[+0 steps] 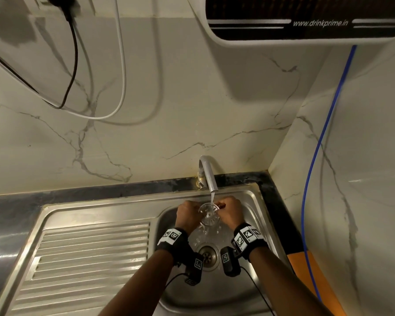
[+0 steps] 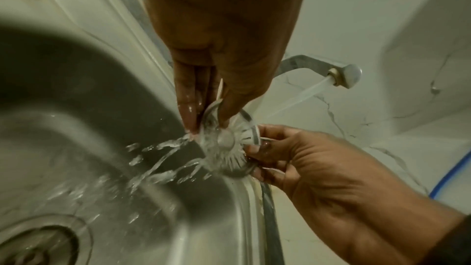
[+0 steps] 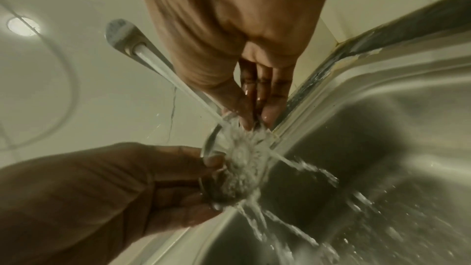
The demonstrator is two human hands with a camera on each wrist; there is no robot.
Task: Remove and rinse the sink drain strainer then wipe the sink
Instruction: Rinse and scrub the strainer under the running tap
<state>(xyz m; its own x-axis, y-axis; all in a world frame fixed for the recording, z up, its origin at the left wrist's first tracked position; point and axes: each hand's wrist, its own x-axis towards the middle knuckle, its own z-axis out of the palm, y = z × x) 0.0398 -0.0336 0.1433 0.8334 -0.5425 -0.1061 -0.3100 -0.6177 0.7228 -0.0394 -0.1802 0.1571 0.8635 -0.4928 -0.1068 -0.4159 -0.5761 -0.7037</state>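
Note:
Under the running tap point(image 1: 207, 174), both hands hold the round metal strainer point(image 1: 209, 213) above the steel sink bowl point(image 1: 255, 226). Water strikes the strainer point(image 2: 226, 142) and sprays off it into the bowl. My left hand point(image 1: 192, 212) pinches its left rim between thumb and fingers point(image 2: 187, 108). My right hand point(image 1: 224, 207) pinches the opposite rim, with its fingertips point(image 3: 251, 122) wet. In the right wrist view the strainer point(image 3: 239, 160) is blurred by the splashing water. The open drain hole point(image 1: 206, 255) lies below, between my wrists.
A ribbed drainboard point(image 1: 89, 258) lies left of the bowl. A dark counter strip point(image 1: 271, 201) borders the marble walls. A water purifier point(image 1: 306, 19) hangs top right, and a blue tube point(image 1: 317, 156) runs down from it. White and black cables point(image 1: 121, 76) hang at top left.

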